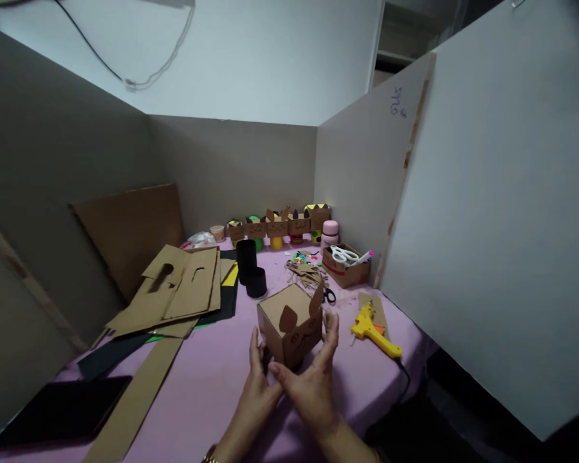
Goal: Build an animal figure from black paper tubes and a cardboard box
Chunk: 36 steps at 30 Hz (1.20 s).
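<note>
A cardboard box made into an animal head (pixel 289 321) is between my hands above the pink tablecloth, with two pointed brown ears and an inked face turned toward the right. My left hand (pixel 259 379) curves round its near left side, the fingertips partly hidden behind the box. Against the face side, my right hand (pixel 316 382) grips with fingers up along the edge and the thumb reaching toward the left hand. The underside of the box is hidden. Just beyond it lie black-handled scissors (pixel 329 296).
A yellow glue gun (pixel 374 331) rests on cardboard at right, its cord over the table edge. Stacked cardboard sheets (pixel 188 289) and a dark tablet (pixel 62 411) lie left. Black paper tubes (pixel 246 260), a box of tools (pixel 345 273) and several finished animal heads (pixel 276 226) stand farther back.
</note>
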Available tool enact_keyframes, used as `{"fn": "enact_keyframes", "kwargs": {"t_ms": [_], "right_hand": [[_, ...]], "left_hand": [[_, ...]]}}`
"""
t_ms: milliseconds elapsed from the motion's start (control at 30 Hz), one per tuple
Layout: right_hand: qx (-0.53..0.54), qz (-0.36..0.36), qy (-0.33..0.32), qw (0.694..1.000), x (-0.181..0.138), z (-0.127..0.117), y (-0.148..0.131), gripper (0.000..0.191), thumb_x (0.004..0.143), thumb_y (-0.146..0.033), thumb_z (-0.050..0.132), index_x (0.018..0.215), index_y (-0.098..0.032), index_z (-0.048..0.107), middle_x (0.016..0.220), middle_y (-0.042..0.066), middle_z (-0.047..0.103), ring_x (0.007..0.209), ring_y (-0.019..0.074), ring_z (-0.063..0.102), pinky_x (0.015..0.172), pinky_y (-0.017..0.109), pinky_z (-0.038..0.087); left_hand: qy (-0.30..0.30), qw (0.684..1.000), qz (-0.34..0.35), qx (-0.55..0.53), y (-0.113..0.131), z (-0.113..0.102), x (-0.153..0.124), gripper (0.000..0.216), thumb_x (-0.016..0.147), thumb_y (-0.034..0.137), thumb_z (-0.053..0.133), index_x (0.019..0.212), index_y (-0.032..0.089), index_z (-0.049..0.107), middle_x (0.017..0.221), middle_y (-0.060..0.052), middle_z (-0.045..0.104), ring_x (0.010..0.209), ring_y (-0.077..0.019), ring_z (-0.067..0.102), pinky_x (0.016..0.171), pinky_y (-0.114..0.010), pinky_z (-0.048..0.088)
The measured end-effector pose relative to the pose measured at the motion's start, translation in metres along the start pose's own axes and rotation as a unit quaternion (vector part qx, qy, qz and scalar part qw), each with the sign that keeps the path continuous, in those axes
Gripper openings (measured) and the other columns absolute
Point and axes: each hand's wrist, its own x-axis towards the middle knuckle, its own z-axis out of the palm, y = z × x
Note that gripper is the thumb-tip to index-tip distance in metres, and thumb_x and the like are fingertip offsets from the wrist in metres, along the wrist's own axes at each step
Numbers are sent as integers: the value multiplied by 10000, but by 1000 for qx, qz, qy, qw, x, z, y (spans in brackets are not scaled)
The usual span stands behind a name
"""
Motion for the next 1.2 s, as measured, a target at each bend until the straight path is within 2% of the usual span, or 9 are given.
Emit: {"fn": "enact_keyframes", "kwargs": {"t_ms": [133,267,433,533,700,833,933,1033,1200], "right_hand": [[22,37,22,999,1,3,4,1087,637,-284,719,1448,-157,7,1499,244,165,1368,371,200,1067,579,223],[200,62,31,977,19,-21,9,1026,670,-299,715,1445,-295,42,1498,127,268,1309,300,357,1024,513,339],[463,208,20,861,54,-58,13,703,669,-336,686,1321,-299,426,1141,28,673,1056,257,603,928,466,450],[548,274,-27,790,64,-66,15,547,698,-434,629,1211,-255,567,993,55,737,1025,294,624,901,526,451],[590,311,-48,744,68,-60,21,430,693,-525,596,1001,-242,697,926,74,760,1097,311,589,955,575,389],[578,343,-39,740,72,-57,32,316,653,-459,649,832,-215,738,765,72,771,1099,320,590,977,557,392],[562,332,-41,756,76,-58,45,240,632,-409,692,776,-225,749,729,56,770,1078,325,605,967,545,413],[557,311,-58,768,81,-58,56,287,634,-416,716,853,-234,747,903,67,765,1089,324,600,965,541,419],[560,283,-69,776,93,-53,52,467,678,-390,705,1128,-278,652,1083,66,718,1130,305,576,999,520,394]], "left_hand": [[6,1000,-14,6,-3,-3,-2,949,805,389,592,1427,269,-115,1490,-173,245,1356,-256,297,1108,-456,222],[-2,1000,-16,13,-9,-8,-2,983,777,374,605,1423,221,-120,1485,-207,227,1369,-255,265,1103,-456,219],[-28,998,-35,37,-4,-16,5,1000,723,370,622,1432,157,-52,1485,-250,203,1364,-295,271,1100,-470,216],[-61,995,-46,72,5,-18,13,1042,684,312,642,1437,136,-57,1496,-254,172,1389,-298,198,1112,-482,164],[-109,989,-50,91,6,-17,28,1160,610,256,709,1447,159,-88,1525,-216,103,1408,-283,118,1127,-459,105],[-115,990,-56,66,1,-12,37,1200,558,219,738,1454,185,-59,1525,-186,149,1390,-302,178,1115,-447,160],[-98,992,-67,40,-1,-9,39,1146,585,222,718,1459,196,-23,1471,-183,304,1324,-315,334,1070,-443,268],[-80,993,-70,48,-3,-6,40,1095,601,208,687,1461,188,9,1372,-170,461,1266,-317,421,1037,-444,316],[-9,989,-75,126,-8,-5,40,1043,600,178,620,1455,139,24,1393,-196,415,1299,-296,383,1057,-423,286]]}}
